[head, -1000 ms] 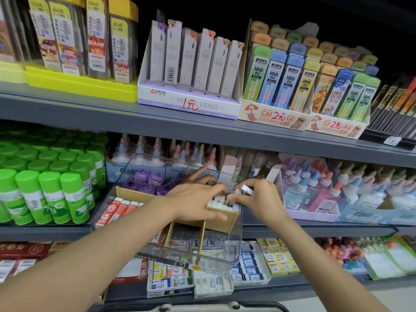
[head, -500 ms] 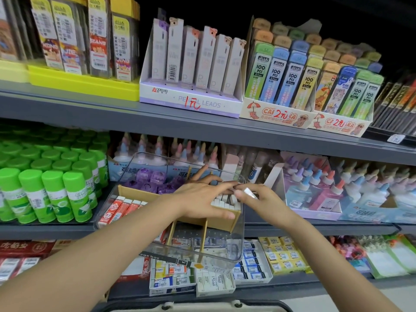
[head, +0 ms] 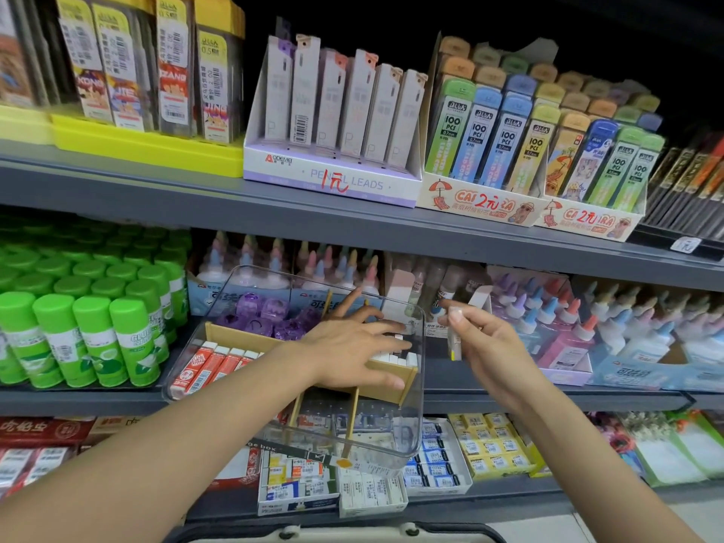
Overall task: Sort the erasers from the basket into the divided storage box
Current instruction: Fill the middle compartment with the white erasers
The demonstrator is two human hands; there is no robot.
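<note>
White, with a yellow band at its lower end, the eraser [head: 454, 340] stands nearly upright, long axis vertical, pinched near its top between thumb and fingers [head: 456, 316] of the right hand [head: 487, 346], just right of the box [head: 415, 389] and outside its clear wall. Inside the box, which sits on the shelf [head: 548, 399], the left hand [head: 348, 346] lies flat with fingers straight and spread, the fingertips resting on a row of white erasers [head: 395, 356] standing on end in the right compartment. Red-sleeved erasers [head: 211, 364] lie side by side in the left compartment, long axes running front to back.
</note>
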